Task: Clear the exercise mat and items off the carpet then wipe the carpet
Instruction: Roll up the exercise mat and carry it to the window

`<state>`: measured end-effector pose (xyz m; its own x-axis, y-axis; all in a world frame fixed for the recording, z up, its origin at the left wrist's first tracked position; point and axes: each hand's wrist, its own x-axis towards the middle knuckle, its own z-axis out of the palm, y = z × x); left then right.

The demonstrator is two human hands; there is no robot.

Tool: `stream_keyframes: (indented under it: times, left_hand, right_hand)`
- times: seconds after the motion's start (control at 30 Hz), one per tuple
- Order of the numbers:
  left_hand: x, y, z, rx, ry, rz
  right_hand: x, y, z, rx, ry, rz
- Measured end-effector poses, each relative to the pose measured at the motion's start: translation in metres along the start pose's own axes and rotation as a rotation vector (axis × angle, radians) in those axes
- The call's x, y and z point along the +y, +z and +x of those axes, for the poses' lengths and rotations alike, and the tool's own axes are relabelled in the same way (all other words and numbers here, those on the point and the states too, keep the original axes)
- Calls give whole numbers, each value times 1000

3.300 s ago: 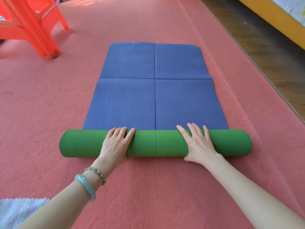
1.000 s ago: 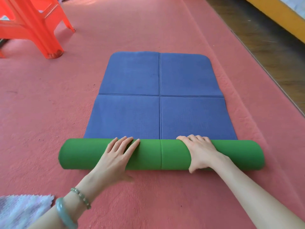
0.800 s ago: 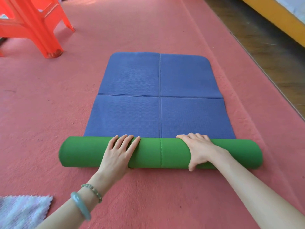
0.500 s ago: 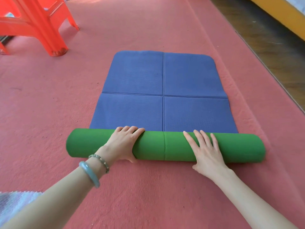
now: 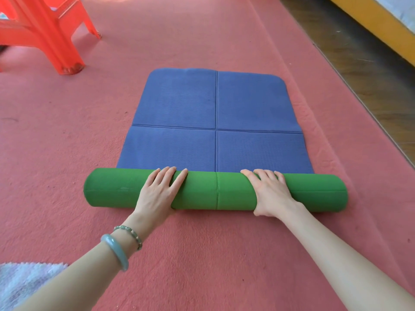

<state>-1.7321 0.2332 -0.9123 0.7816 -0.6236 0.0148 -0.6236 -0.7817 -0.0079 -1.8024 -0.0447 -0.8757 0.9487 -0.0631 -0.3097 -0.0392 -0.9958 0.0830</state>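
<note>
The exercise mat (image 5: 215,104) lies on the red carpet (image 5: 56,135), blue side up, marked by crease lines into four panels. Its near end is wound into a thick green roll (image 5: 215,191) lying across the view. My left hand (image 5: 159,191) rests on the roll left of the middle seam, fingers stretched over its top. My right hand (image 5: 269,191) is right of the seam, fingers bent over the far side of the roll and thumb down at its near side. A jade bangle and a bead bracelet sit on my left wrist.
An orange plastic stool (image 5: 56,34) stands on the carpet at the far left. A pale fluffy cloth (image 5: 22,281) lies at the bottom left corner. The carpet's right edge meets a dark wooden floor (image 5: 359,63) with a yellow board (image 5: 370,23) beyond.
The green roll has turned a little farther over the blue part. My left fingers have straightened on top, and my right fingers have bent over the roll.
</note>
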Motion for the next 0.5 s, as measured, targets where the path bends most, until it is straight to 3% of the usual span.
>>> stream_keyframes:
  times: [0.3, 0.5]
  left_hand:
    - [2, -5, -7, 14, 31, 1]
    - [17, -8, -45, -81, 64, -28]
  right_hand:
    - [-4, -5, -13, -80, -18, -4]
    - [-8, 1, -49, -228, -57, 12]
